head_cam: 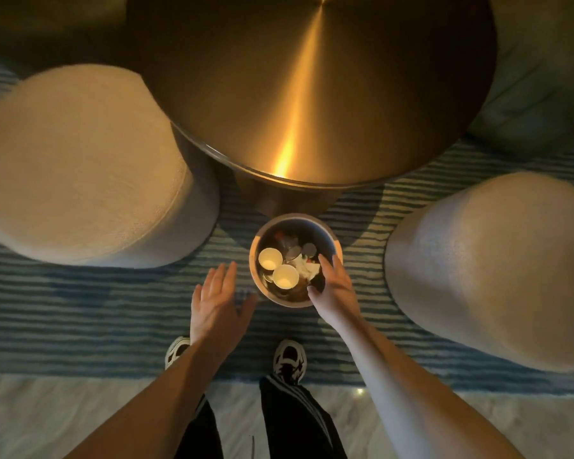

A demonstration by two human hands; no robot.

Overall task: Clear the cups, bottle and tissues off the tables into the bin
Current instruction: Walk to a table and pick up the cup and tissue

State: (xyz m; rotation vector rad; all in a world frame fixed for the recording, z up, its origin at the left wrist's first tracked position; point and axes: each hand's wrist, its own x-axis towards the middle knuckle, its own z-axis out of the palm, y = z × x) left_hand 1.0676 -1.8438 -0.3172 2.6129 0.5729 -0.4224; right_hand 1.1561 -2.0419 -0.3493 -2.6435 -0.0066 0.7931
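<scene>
The round metal table (312, 94) fills the top of the view, its brushed top bare in the part that shows, with a pale pouf (80, 167) to one side and a second pouf (497, 273) to the other, all standing on a blue striped rug (80, 309). On the rug just before the table's base stands the small round bin (265, 296), between the person's two hands and ahead of their shoes.

Inside the bin lie two paper cups (270, 259), mouths up and touching each other, with crumpled white tissues (307, 267) beside them and greyish round shapes behind (possibly a bottle or lids, too dim to tell).

The right hand (335, 286) rests over the bin's near right rim, fingers curled loosely down across the edge; whether they pinch anything I cannot tell, since the fingertips sink into the dark contents. The left hand (217, 303) hovers just beside the bin's left wall, flat and spread, holding nothing and apart from it.

The task looks close to done. If the step is letting go of a last item or steadying the bin, it is best done by keeping the left palm near the wall to stop it tipping while the right hand lifts straight up clear of the rim.

The table's far edge is cut off, and any second table is out of view.
</scene>
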